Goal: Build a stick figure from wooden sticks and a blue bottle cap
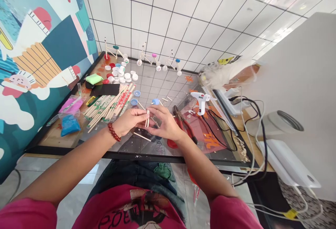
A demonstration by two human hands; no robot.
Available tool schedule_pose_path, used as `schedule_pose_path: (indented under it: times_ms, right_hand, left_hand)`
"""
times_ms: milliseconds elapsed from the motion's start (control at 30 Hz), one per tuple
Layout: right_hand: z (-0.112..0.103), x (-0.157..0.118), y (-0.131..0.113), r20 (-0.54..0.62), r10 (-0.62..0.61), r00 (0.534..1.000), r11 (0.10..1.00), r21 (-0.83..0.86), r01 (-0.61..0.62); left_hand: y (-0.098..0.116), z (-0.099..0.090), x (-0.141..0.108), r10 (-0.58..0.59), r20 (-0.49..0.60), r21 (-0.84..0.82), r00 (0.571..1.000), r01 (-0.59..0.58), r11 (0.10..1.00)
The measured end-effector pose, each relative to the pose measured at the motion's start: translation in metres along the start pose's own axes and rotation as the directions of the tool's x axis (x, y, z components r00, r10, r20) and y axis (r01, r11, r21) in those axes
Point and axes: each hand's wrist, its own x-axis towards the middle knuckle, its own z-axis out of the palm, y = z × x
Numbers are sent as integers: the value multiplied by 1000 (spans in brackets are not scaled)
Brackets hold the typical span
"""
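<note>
Two short wooden sticks (147,118) stand nearly upright side by side between my hands, over the front middle of the glass table. My left hand (130,121) pinches them from the left, with a red bead bracelet at its wrist. From the right, my right hand (165,122) has its fingers closed around the same sticks. Just behind the hands lie blue bottle caps (134,102) and a blue piece (155,101). A loose stick (142,136) rests on the glass in front of them.
Wrapped chopsticks (107,107) and bottle caps (122,73) lie at left. Small stick-and-cap models (149,60) line the back. Red-handled pliers (185,126), a white glue gun (201,102) and cables (219,131) are at right. Clay packets (70,124) sit at far left.
</note>
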Motion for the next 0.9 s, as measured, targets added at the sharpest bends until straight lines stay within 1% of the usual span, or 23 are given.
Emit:
schedule_pose_path:
  times_ms: [133,267,333,367,500,567,667,733,800,867,900]
  right_hand:
    - [0,-1,-1,20,4,1000,999,-34,-3]
    - [0,-2,2,40,8,999,999,-40,-7]
    - [0,-3,4,40,30,999,999,-31,-28]
    - [0,-4,5,36,43,998,999,-26,-42]
    - [-4,-5,7,15,95,995,995,1,-95]
    - [-5,-6,5,41,101,994,995,24,-102]
    - [-3,-7,2,106,57,993,997,45,-62]
    - [0,-7,1,71,65,995,997,33,-68]
    - [2,-6,1,-26,138,990,990,35,-138]
    - [3,-5,2,-115,213,970,975,85,-204]
    - [3,-4,2,-136,234,963,968,121,-219]
  left_hand:
    - [-1,-1,1,-26,-4,14,1000,26,1000]
    - [-1,1,0,-15,-12,5,1000,15,1000]
    - [-1,2,1,12,-59,-15,998,-13,1000]
    - [-1,2,1,27,-99,-29,995,-30,999]
    - [2,0,5,56,-273,-80,960,-81,993]
    - [3,-3,6,76,-319,-91,945,-110,990]
    - [5,-6,8,111,-348,-83,931,-148,985]
    - [4,-7,8,111,-346,-61,932,-140,988]
    - [3,-6,8,99,-321,-29,942,-114,993]
    - [1,-3,7,90,-273,-1,958,-94,996]
    - [0,-2,7,84,-242,9,967,-84,996]
